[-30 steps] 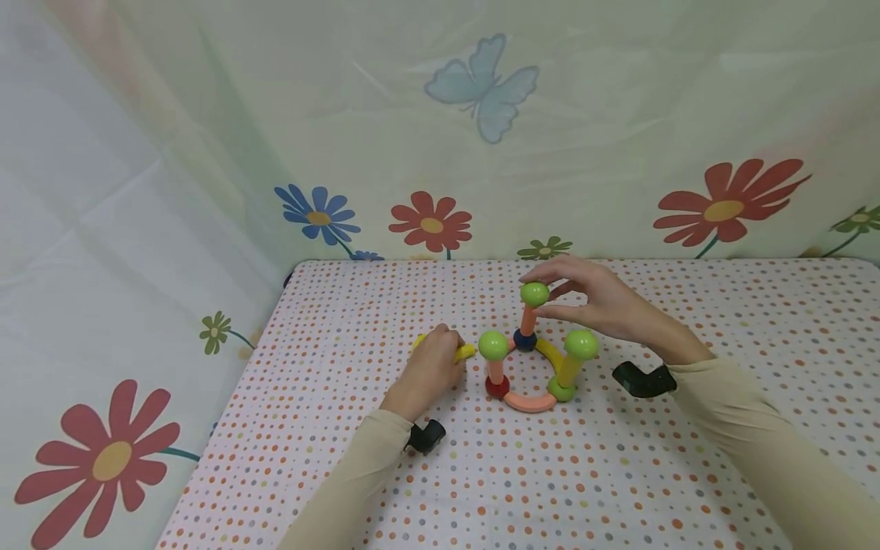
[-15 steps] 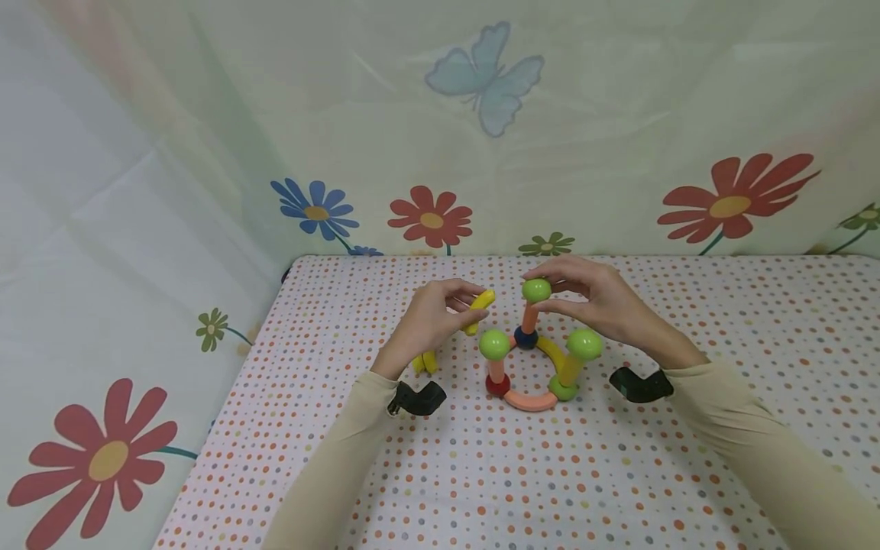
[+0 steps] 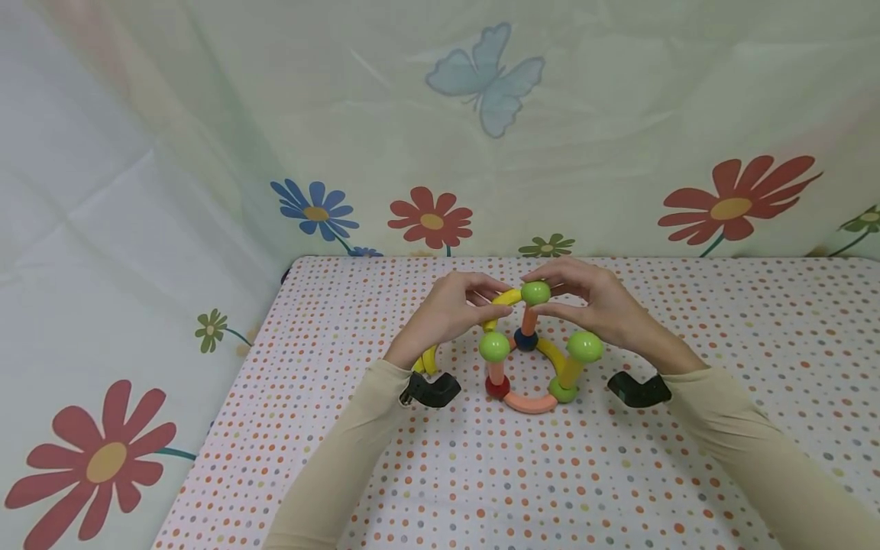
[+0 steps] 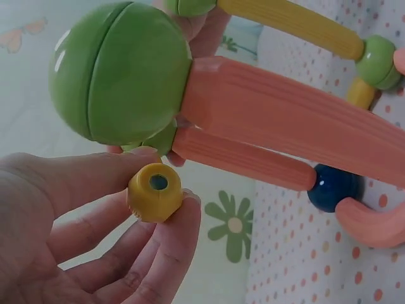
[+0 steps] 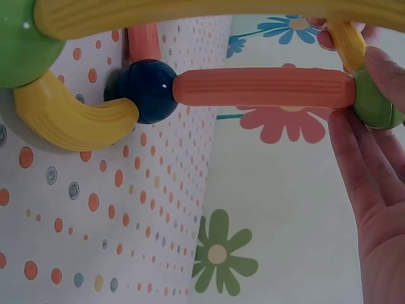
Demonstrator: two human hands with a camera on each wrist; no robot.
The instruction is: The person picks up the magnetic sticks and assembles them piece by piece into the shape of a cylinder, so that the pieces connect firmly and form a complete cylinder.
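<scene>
Between thumb and fingers, my left hand [image 3: 447,307] pinches a yellow curved rod [image 3: 507,298]. One end of the rod meets the green ball [image 3: 535,292] on the back post; its other end, with a dark round inset [image 4: 158,182], faces the left wrist camera. My right hand [image 3: 603,305] holds that same green ball, thumb on one side and fingers on the other. Below it, an orange straight rod [image 5: 266,87] stands on a dark blue ball [image 5: 152,92]. Two more posts carry green balls, one at front left [image 3: 494,347] and one at right [image 3: 585,347].
A ring of curved rods, including an orange one [image 3: 531,403], joins the base balls: dark blue, red [image 3: 498,386] and green [image 3: 562,390]. Loose yellow curved pieces [image 3: 428,360] lie by my left wrist. A floral curtain [image 3: 605,114] rises behind the dotted tablecloth [image 3: 522,489].
My left hand has lifted one yellow curved rod from the loose pieces and carried it up and right to the back green ball. My right hand stays on that ball.
</scene>
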